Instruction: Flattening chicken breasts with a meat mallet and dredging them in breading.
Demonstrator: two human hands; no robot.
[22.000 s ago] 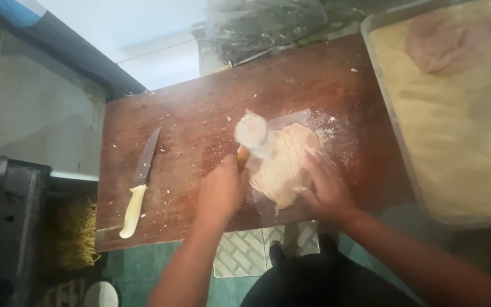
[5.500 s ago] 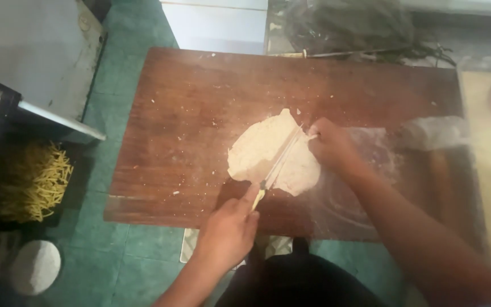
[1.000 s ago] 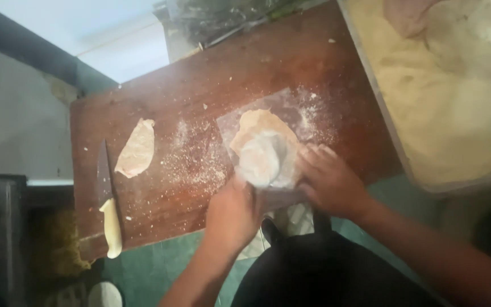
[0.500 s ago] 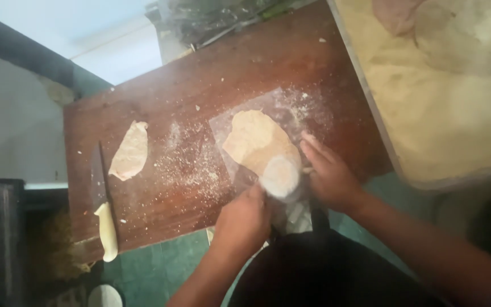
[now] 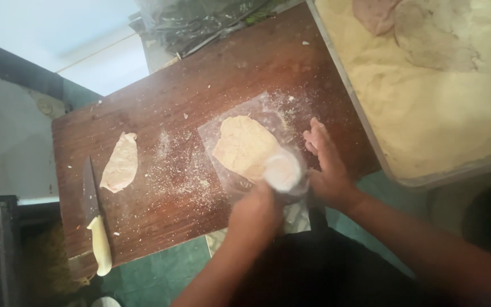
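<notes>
At the frame's centre, the left hand [image 5: 257,213] grips a round white pounder [image 5: 282,169] over the flattened meat cutlet [image 5: 244,146] lying under a plastic sheet [image 5: 268,108] on the wooden board [image 5: 245,62]. The right hand [image 5: 326,165] rests open, fingers spread, just right of the cutlet. A second cutlet [image 5: 119,162] and a knife [image 5: 96,219] lie at the left.

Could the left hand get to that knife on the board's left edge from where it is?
Probably yes. The left hand grips a round pounder, but only bare board lies between it and the knife.

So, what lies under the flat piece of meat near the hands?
A clear plastic sheet lies under the flat meat piece, on the wooden board. The round mallet head in the left hand covers its near edge.
</notes>
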